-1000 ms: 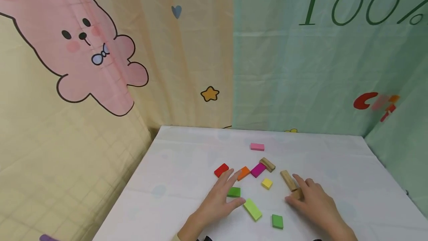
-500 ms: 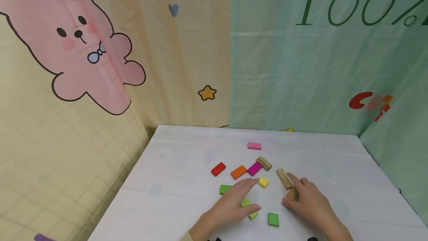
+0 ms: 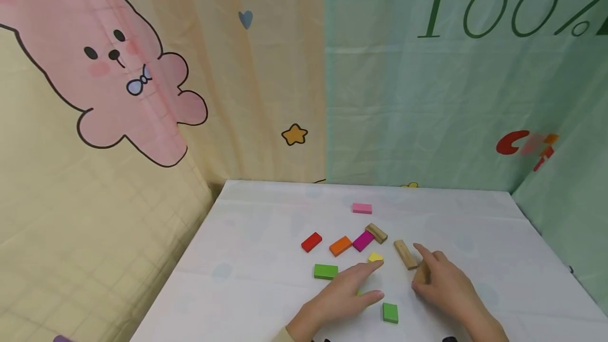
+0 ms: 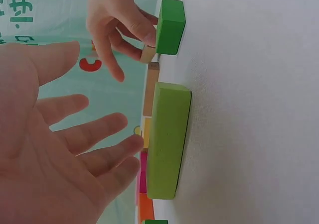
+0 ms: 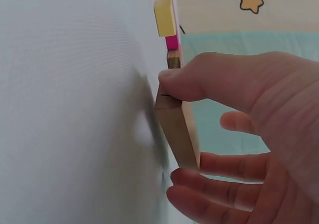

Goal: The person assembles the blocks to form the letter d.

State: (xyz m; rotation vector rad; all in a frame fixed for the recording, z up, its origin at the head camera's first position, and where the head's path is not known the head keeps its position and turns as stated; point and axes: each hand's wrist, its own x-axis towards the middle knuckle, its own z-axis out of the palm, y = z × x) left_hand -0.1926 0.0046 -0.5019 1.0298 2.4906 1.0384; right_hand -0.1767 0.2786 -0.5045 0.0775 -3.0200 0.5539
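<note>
My right hand (image 3: 446, 286) pinches a plain wooden block (image 5: 177, 132) between its thumb and fingers, low over the table on the right. A second wooden block (image 3: 405, 254) lies just beyond those fingertips. My left hand (image 3: 344, 294), fingers spread and holding nothing, hovers over the light green block (image 4: 169, 142), which it mostly hides in the head view. Its fingertips overlap the yellow block (image 3: 375, 257). To the right of its thumb is a small green block (image 3: 390, 312), and a longer green block (image 3: 325, 272) lies to its left.
Farther back lie a red block (image 3: 311, 241), an orange block (image 3: 340, 246), a magenta block (image 3: 363, 240) touching a wooden block (image 3: 377, 233), and a pink block (image 3: 362, 208). Printed curtains (image 3: 266, 78) border the white table (image 3: 247, 257) behind and at the sides.
My left hand has moved right, from beside the red and orange blocks to over the light green block. My right hand keeps the wooden block with only a small shift.
</note>
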